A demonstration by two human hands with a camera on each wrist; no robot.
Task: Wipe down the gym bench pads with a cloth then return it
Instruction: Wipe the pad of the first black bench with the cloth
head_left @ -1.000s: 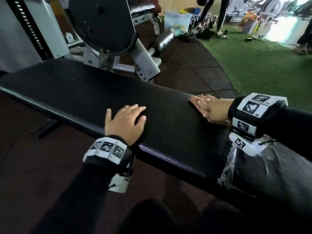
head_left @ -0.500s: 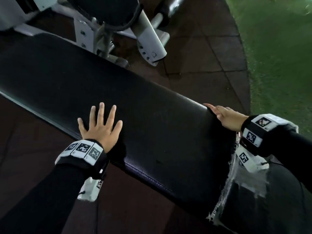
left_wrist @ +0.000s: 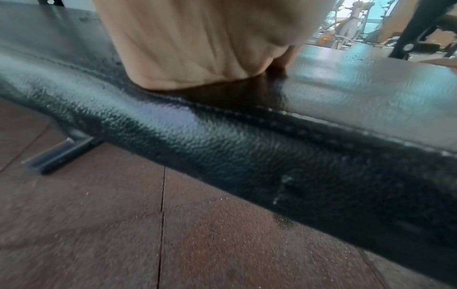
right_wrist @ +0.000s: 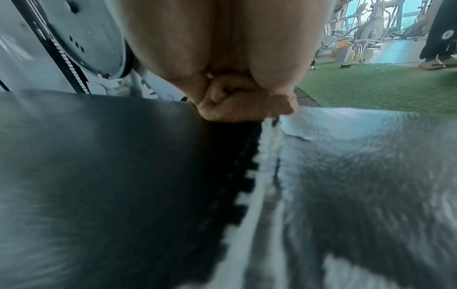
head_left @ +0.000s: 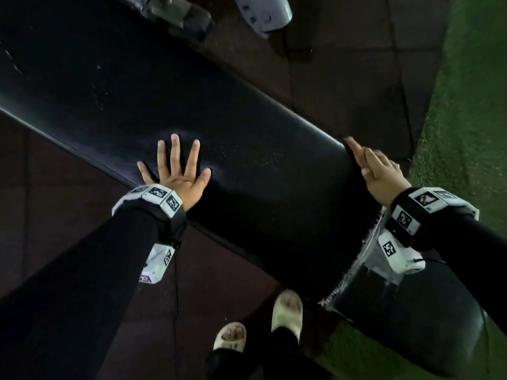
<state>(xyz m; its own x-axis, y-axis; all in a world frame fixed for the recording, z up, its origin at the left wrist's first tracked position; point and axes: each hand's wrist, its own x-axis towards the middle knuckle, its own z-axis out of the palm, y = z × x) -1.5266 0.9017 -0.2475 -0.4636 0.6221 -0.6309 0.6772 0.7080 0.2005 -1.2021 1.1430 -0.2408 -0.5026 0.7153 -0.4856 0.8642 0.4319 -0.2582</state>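
A long black bench pad (head_left: 247, 133) runs diagonally through the head view. My left hand (head_left: 178, 171) lies flat on it near the front edge with its fingers spread and nothing in it. The left wrist view shows that palm (left_wrist: 197, 48) pressing on the pad's stitched edge (left_wrist: 247, 146). My right hand (head_left: 378, 174) sits at the pad's far edge, close to its right end. In the right wrist view a small crumpled tan cloth (right_wrist: 242, 105) is bunched under that hand's fingers, against the pad. The head view hides the cloth.
A second black pad (head_left: 411, 325) wrapped in clear plastic adjoins at the right. My feet in pale sandals (head_left: 286, 308) stand on dark rubber tiles. Green turf (head_left: 466, 105) lies to the right. A grey machine part (head_left: 263, 15) is behind the bench, and the bench's foot (left_wrist: 56, 154) is on the floor.
The head view has tipped down and come closer to the pad. My left hand's fingers have spread out flat. My right hand has stayed on the far edge near the pad's end.
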